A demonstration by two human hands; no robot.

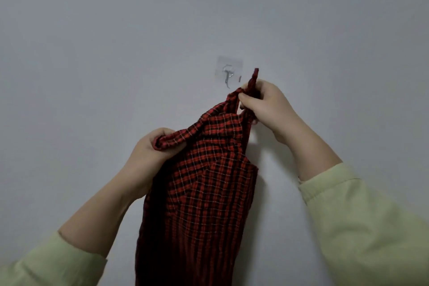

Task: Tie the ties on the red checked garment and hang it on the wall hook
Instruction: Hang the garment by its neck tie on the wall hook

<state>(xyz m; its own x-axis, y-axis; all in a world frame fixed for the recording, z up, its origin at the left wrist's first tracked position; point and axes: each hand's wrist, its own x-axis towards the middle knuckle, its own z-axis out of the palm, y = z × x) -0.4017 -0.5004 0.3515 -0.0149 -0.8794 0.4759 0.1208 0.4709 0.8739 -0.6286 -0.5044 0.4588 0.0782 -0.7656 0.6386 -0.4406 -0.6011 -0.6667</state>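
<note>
The red checked garment (209,181) hangs down in front of a pale wall, held up by both hands. My left hand (148,153) is shut on a bunched upper corner of the cloth at its left side. My right hand (267,107) pinches the narrow ties (251,83) at the top right, one end sticking up above the fingers. A clear adhesive pad with a small metal wall hook (228,76) sits on the wall just left of and slightly above my right hand. The garment does not touch the hook. The knot itself is hidden inside my fingers.
A plain grey-white wall (116,42) fills the view behind the hook. Pale green sleeves (359,227) cover both forearms at the bottom corners. The garment's lower part runs out of the bottom edge.
</note>
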